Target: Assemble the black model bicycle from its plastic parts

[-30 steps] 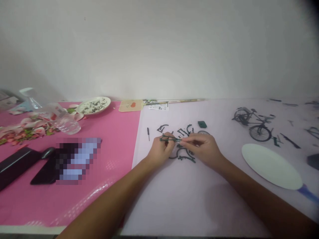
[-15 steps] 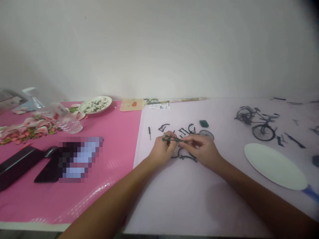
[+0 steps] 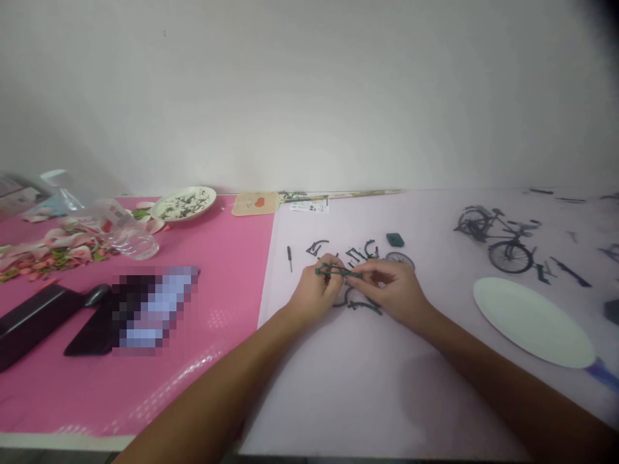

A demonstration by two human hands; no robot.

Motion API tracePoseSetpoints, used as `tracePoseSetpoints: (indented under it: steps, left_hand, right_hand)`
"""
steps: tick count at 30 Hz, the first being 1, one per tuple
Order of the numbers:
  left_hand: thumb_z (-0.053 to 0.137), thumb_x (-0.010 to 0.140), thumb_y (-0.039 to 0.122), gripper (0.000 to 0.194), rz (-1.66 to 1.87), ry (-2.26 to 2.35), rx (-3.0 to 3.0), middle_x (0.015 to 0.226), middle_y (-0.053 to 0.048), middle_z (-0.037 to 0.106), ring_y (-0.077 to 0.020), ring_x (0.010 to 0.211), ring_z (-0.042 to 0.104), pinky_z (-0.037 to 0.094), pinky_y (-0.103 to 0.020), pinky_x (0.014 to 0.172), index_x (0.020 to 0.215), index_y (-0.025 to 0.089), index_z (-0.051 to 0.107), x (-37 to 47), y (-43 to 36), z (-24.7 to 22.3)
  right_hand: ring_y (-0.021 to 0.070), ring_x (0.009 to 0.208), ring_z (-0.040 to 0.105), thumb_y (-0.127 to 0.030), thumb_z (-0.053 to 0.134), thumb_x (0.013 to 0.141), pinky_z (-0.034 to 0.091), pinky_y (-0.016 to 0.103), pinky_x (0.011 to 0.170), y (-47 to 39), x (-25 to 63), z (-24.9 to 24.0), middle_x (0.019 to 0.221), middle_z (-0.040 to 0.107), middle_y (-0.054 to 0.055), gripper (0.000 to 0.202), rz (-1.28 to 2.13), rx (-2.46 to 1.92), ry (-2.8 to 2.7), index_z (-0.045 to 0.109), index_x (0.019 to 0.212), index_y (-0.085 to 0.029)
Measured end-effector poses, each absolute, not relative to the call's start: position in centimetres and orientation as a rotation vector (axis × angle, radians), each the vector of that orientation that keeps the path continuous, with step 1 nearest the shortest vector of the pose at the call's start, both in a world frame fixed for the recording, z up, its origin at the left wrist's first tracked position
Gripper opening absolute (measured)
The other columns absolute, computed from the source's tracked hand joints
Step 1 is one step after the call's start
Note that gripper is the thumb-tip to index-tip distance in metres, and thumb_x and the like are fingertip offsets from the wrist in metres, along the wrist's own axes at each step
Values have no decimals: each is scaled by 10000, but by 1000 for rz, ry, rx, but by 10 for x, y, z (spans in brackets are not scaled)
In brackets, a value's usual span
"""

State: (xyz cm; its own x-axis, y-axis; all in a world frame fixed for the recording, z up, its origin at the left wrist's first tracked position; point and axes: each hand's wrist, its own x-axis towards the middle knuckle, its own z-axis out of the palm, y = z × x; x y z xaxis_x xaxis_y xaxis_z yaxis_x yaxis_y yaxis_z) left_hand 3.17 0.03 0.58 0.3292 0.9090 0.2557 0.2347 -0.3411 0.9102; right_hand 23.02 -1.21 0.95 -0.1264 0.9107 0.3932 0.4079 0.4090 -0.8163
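Between my two hands, above the pale table surface, is a dark green model bicycle frame (image 3: 333, 268). My left hand (image 3: 314, 287) pinches its left part, and my right hand (image 3: 389, 287) grips its right end between thumb and fingers. Loose dark model parts lie around them: curved pieces (image 3: 365, 306) below the hands, small bracket-like parts (image 3: 356, 254) just behind, and a spoked wheel (image 3: 400, 260) partly hidden by my right hand. A small screwdriver (image 3: 289, 258) rests left of my left hand. Farther back sits a dark green block (image 3: 395, 240).
An assembled model bicycle (image 3: 503, 238) stands at the right, behind a white oval plate (image 3: 532, 322). On the pink left half are a phone (image 3: 91, 332), a black long object (image 3: 39, 316), a clear plastic bottle (image 3: 130, 238) and a plate of white bits (image 3: 210, 205).
Both hands stay in nearly the same place with the green frame between them. The whole view has shifted very slightly.
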Motion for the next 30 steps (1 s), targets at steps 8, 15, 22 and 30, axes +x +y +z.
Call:
tracePoseSetpoints:
  steps: [8,15,22,30]
  left_hand:
    - [474,992,230,136,1023,992,1770,622,51,514,-121,543,443,299,-253,547,1017,196,603,31,-1,5]
    - [468,1003,257,140,1044,980,1790,647,44,535,-121,557,451,315,-250,559,1007,196,594,31,-1,3]
    - [476,1016,300,150,1038,956,1782,677,35,547,-125,573,474,344,-248,567,1023,197,585,32,0,2]
    - [442,1031,268,194,1089,956,1764,711,20,542,-120,584,466,349,-252,570,1006,186,616,32,1,3]
  right_hand:
    - [110,544,458,-371,830,834,370,271,518,-12,227,12,593,531,-34,156,695,-1126,-1704,814,848,-217]
    - [113,563,468,-346,826,843,368,275,534,-14,227,11,611,540,-33,125,722,-1110,-1711,810,837,-223]
    - [109,563,463,-330,803,868,365,276,536,-14,226,14,612,536,-36,111,695,-1094,-1776,801,835,-225]
    - [108,553,456,-408,851,815,386,274,532,-15,228,13,600,530,-47,232,815,-1182,-1687,778,918,-214]
